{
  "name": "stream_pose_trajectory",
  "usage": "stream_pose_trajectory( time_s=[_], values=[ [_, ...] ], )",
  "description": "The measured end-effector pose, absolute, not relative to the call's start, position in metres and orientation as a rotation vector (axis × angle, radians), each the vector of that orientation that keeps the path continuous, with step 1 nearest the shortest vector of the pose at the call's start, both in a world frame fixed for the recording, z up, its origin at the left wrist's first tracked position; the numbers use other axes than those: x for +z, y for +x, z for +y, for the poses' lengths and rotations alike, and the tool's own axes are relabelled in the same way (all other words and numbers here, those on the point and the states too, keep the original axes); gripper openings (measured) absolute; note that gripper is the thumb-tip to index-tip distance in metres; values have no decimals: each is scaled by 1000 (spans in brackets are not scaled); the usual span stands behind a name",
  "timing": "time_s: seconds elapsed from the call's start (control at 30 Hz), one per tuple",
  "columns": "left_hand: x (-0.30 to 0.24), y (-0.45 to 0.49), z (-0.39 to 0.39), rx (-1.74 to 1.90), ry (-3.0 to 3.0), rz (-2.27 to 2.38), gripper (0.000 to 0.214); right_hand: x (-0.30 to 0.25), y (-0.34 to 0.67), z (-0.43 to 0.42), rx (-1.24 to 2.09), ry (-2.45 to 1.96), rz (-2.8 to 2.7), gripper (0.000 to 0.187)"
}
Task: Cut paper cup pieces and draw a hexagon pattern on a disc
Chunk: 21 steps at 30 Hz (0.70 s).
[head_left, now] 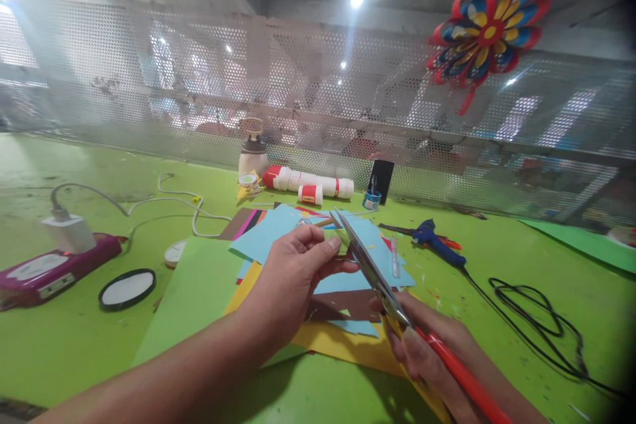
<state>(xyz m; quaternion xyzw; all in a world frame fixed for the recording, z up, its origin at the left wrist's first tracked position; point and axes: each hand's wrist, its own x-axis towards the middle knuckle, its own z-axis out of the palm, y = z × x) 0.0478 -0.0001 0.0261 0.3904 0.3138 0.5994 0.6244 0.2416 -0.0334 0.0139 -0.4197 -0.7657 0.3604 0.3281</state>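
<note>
My left hand (293, 271) pinches a small piece of green paper (334, 240) between thumb and fingers, above a pile of coloured paper sheets (342, 338). My right hand (427, 344) grips red-handled scissors (377, 275). Their metal blades point up and away, with the tips right beside the pinched piece. The pile holds blue, yellow, brown and green sheets and lies on the green table (59, 344).
A blue glue gun (440, 242) with a black coiled cord (536, 315) lies to the right. Glue sticks (311, 182) and a bottle (252, 146) stand at the back by the perforated metal screen (149, 66). A pink power strip (44, 268) and a round black lid (127, 288) lie left. A paper pinwheel (489, 26) hangs on the upper right.
</note>
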Motion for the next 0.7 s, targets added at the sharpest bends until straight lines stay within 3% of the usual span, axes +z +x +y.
stream_pose_trajectory(
  time_s=[0.7],
  values=[
    [26, 49, -2, 1401, 894, 675, 15, 14, 242, -32, 911, -1093, -2024, 47]
  ],
)
